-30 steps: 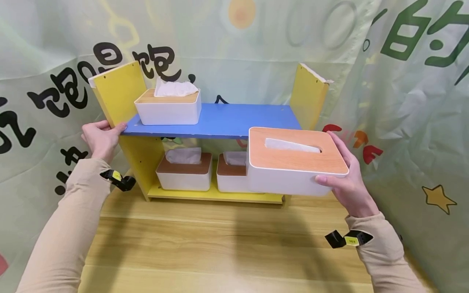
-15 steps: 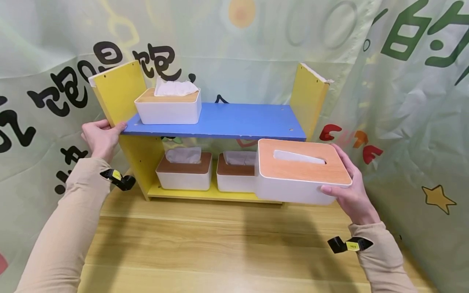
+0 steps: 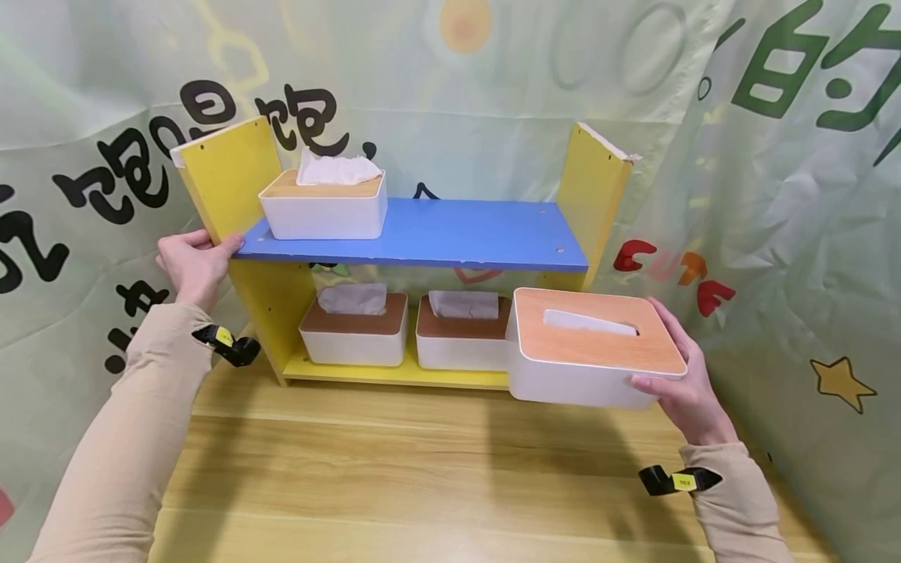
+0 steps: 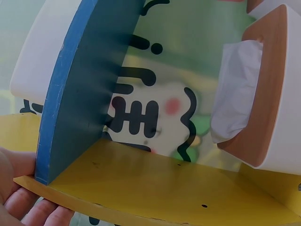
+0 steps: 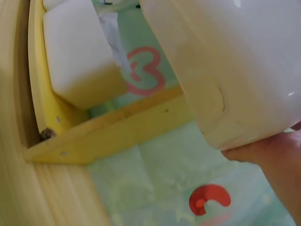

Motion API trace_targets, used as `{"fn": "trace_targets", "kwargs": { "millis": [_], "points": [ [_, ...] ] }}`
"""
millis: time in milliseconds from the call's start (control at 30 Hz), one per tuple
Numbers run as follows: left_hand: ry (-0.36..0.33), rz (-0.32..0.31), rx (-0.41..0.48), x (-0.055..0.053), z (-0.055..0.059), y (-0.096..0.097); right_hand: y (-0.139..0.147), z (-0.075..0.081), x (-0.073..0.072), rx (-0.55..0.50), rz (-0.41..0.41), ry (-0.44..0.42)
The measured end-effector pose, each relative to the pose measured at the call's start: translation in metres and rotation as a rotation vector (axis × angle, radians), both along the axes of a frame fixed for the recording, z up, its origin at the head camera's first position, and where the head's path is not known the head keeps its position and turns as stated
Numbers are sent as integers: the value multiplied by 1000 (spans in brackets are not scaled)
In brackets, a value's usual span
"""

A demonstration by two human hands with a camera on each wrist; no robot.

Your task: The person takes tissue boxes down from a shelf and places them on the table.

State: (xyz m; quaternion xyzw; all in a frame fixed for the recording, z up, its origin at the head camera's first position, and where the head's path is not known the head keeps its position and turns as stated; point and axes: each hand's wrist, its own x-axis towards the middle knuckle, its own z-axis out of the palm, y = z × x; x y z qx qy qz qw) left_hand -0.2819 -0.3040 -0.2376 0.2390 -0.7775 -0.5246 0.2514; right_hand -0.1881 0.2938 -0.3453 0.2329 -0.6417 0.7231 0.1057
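My right hand [image 3: 693, 391] holds a white tissue box [image 3: 573, 381] by its right end, thumb on the front wall. Its wood-look lid has a slot with flat white tissue inside. The box hangs in front of the lower right part of a small shelf, apart from the table. In the right wrist view the box's white underside [image 5: 254, 61] fills the upper right. My left hand [image 3: 193, 270] grips the shelf's yellow left panel [image 3: 228, 176] where the blue board [image 3: 472, 231] meets it. Its thumb [image 4: 21, 162] lies by the blue edge, with fingers around the panel's outside.
One tissue box [image 3: 324, 217] stands at the left of the blue board. Below, on the yellow bottom board [image 3: 394, 375], are a left tissue box [image 3: 355, 348] and a right tissue box [image 3: 461, 353]. The wooden table [image 3: 352, 469] lies in front; printed cloth [image 3: 774, 274] hangs behind and beside.
My right hand has moved the tissue box down and to the right, away from the blue board's front edge, uncovering the lower right box. My left hand has stayed in place.
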Motion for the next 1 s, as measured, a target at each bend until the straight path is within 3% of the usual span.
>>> {"fn": "trace_targets", "kwargs": {
  "millis": [400, 667, 1000],
  "points": [
    [30, -17, 11, 1, 0, -1, 22, -20, -1, -7, 9, 10],
    [39, -18, 20, 1, 0, -1, 38, -31, 2, 29, -40, -15],
    [32, -14, 26, 0, -1, -1, 60, -52, 3, -28, -28, -12]
  ]
}}
